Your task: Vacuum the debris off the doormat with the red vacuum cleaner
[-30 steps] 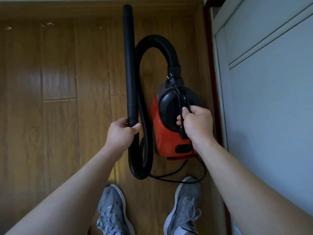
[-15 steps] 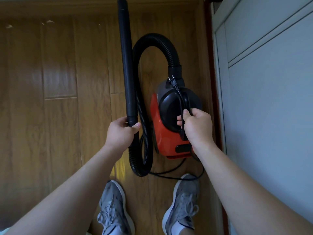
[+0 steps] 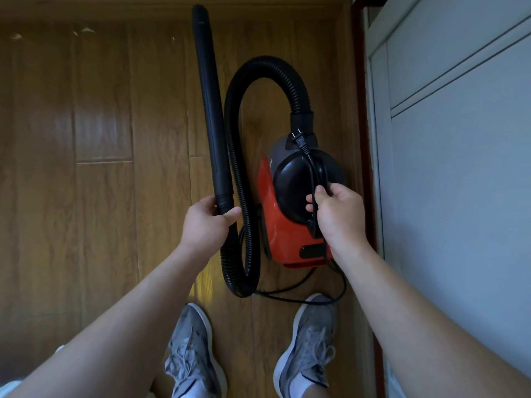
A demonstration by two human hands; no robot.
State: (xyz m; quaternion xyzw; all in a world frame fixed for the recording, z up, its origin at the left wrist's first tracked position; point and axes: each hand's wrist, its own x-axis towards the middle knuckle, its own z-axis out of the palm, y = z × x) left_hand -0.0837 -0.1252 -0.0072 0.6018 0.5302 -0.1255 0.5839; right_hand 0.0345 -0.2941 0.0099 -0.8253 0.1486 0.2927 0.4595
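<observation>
The red vacuum cleaner (image 3: 283, 234), red with a black round top, hangs over the wooden floor. My right hand (image 3: 339, 216) grips its handle together with the black power cord (image 3: 311, 165), whose plug (image 3: 297, 137) lies near the hose socket. My left hand (image 3: 205, 225) is closed around the lower end of the rigid black wand (image 3: 208, 101), which points away from me. A ribbed black hose (image 3: 267, 67) loops from the wand down, round and up into the cleaner's top. No doormat is in view.
A wooden plank floor (image 3: 94, 173) spreads to the left. A grey-white panelled door or cabinet (image 3: 459, 156) with a dark red frame edge stands close on the right. My two grey sneakers (image 3: 309, 349) stand below the slack loop of cord.
The wand's far end has tilted a little further left. Both hands keep their grips, and the cleaner has stayed about where it was.
</observation>
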